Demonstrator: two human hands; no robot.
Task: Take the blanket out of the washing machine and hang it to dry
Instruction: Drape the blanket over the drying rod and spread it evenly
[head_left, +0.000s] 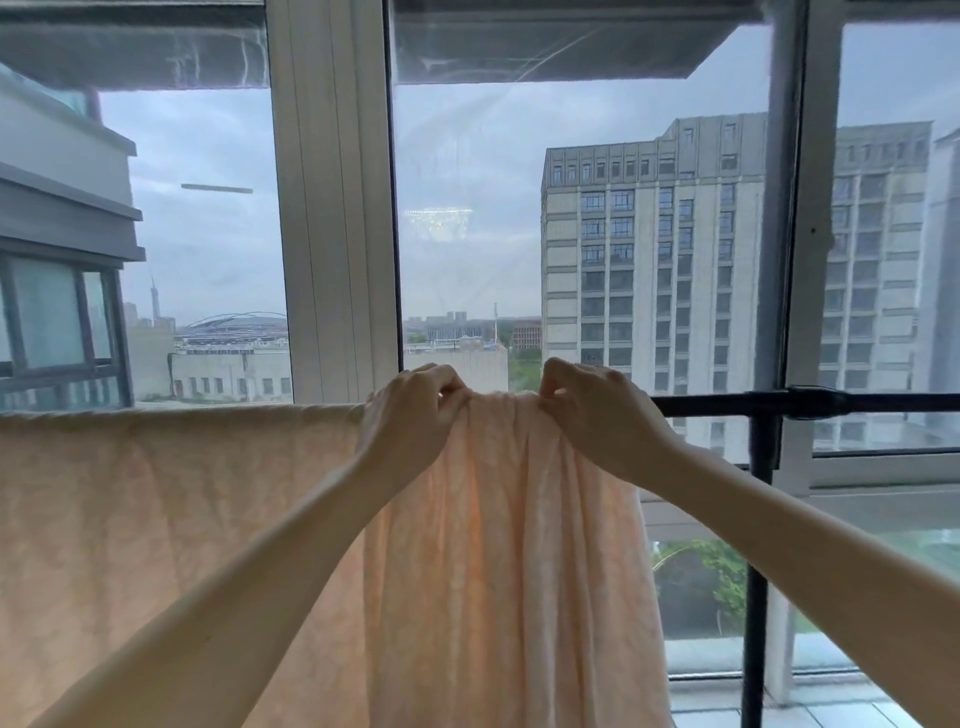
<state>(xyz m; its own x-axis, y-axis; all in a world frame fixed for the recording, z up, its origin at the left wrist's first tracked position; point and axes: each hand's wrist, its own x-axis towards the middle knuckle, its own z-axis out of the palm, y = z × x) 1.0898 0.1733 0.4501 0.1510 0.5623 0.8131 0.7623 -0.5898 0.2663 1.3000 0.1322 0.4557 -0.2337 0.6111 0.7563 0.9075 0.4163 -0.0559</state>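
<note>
From my feed, the blanket (493, 545) hangs over a black rail (727, 404) that runs across in front of the window. My left hand (410, 410) sits on the top fold, fingers curled, pinching the peach cloth where it crosses the rail. My right hand (597, 410) is close beside it at the same height, and its fingers too are curled and pinch the cloth. Between the two hands the blanket is gathered into a narrow bunch, and long folds fall straight down from there. To the left of my left hand the cloth lies spread flat along the rail out to the picture's edge. To the right of my right hand the rail is bare, and it meets a black upright post (758, 519) at a joint. Both forearms reach up from below and cover part of the hanging cloth. Behind the glass stands a tall grey building (649, 249), and a wide white window frame (332, 208) rises above my left hand.
</note>
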